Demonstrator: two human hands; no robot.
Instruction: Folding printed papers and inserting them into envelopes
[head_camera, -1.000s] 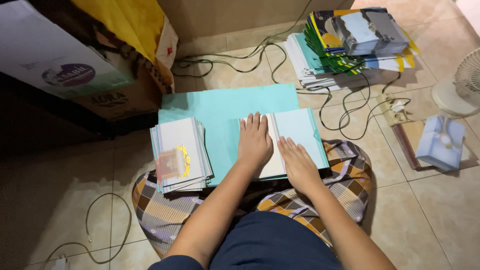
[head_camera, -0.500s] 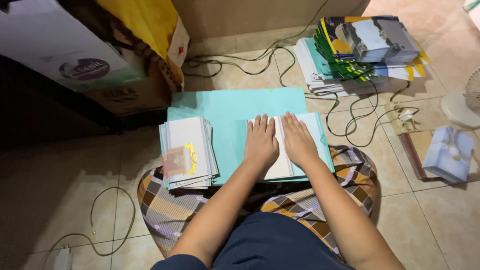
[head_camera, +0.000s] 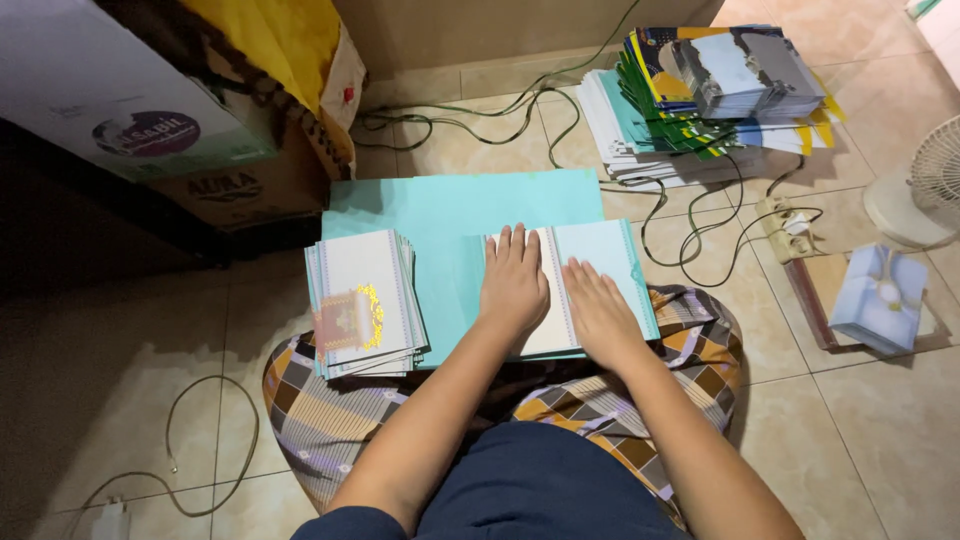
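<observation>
Bare teal board (head_camera: 440, 215) ahead lies open — card stack (head_camera: 362, 302) blocks leftward.

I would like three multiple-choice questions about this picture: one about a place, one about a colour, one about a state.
1. Where does the stack of cards lie?
A. beside the left hand
B. on the fan
C. inside the carton

2. What colour is the large board under the hands?
A. red
B. turquoise
C. black

3. How are both hands?
A. clenched into fists
B. raised in the air
C. flat, palms down on the open booklet

Answers: 1 A, the stack sits on the board's edge next to it. 2 B, its bare surface shows turquoise. 3 C, the right hand also lies spread out.
</observation>
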